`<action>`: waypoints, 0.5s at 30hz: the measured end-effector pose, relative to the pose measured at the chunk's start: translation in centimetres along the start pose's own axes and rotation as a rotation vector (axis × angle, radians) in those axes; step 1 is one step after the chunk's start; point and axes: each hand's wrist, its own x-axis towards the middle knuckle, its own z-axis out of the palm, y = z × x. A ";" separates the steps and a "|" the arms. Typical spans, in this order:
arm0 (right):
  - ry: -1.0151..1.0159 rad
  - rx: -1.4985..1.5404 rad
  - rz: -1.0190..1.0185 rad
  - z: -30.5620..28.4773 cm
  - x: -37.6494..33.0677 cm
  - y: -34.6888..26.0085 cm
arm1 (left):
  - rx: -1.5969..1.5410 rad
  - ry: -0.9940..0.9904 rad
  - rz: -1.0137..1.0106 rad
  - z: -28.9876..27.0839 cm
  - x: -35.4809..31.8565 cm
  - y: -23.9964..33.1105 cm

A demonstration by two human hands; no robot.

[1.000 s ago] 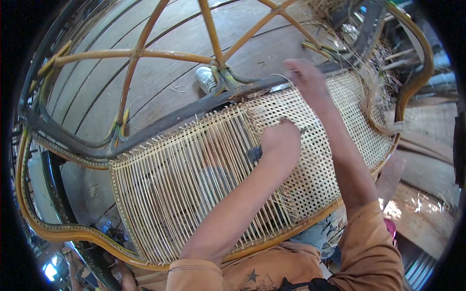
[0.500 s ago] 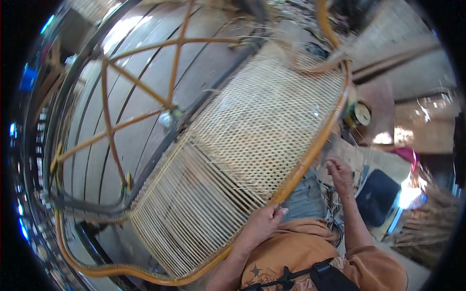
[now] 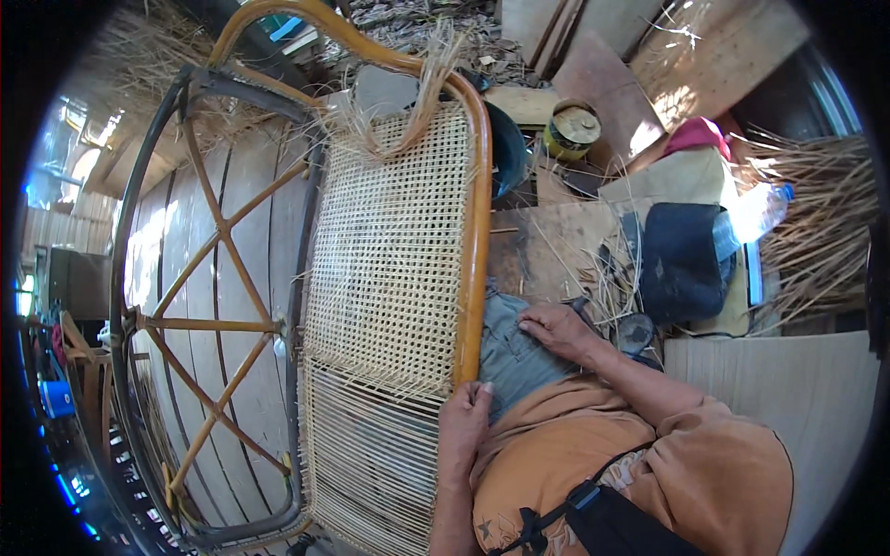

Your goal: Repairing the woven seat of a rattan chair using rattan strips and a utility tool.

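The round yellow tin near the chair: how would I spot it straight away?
Start at the big rattan chair frame with the woven cane panel. Look past its curved top rail toward the wooden boards: the tin stands there beside a dark round basin. It is the only small yellow cylinder with a lid.

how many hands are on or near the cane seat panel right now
2. The left hand grips the orange frame rail at the woven cane panel. The right hand rests off the panel on the person's lap, on grey cloth. No others show.
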 end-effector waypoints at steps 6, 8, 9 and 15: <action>0.193 -0.042 0.073 -2.3 0.9 1.0 | -0.007 -0.041 -0.035 -0.4 0.3 0.3; 0.260 -0.036 0.104 -3.6 1.7 2.1 | 0.040 -0.004 0.034 0.0 0.8 -0.8; 0.328 -0.030 0.141 -4.2 2.2 2.8 | 0.090 0.027 0.100 0.1 0.8 -1.0; 0.340 -0.246 0.162 -5.5 6.3 6.6 | 0.176 0.050 0.153 0.1 0.2 -0.3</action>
